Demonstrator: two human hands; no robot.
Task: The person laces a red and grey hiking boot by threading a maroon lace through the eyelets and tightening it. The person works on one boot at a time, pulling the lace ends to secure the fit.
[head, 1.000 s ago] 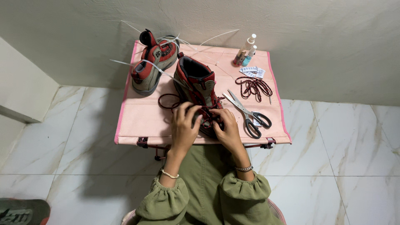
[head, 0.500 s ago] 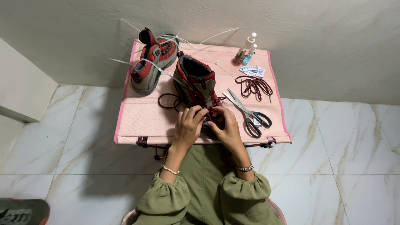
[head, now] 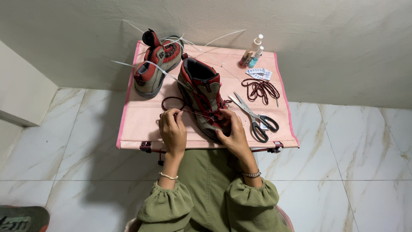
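A grey and red hiking boot (head: 201,92) stands on the small pink table (head: 141,124), its toe toward me. My left hand (head: 173,131) pinches the dark red lace (head: 171,103) and draws it out to the left of the boot. My right hand (head: 231,133) presses on the boot's toe and lower eyelets, fingers closed around it. The second boot (head: 154,64) lies at the table's back left with white cable ties sticking out of it.
Black-handled scissors (head: 255,118) lie just right of the boot. A coiled spare dark lace (head: 259,88), small white packets (head: 259,74) and two small bottles (head: 252,51) sit at the back right. Marble floor tiles surround the table; another shoe (head: 21,218) shows bottom left.
My left hand has moved from the boot's tongue out to the left, pulling the lace with it. My right hand has stayed on the boot's front.
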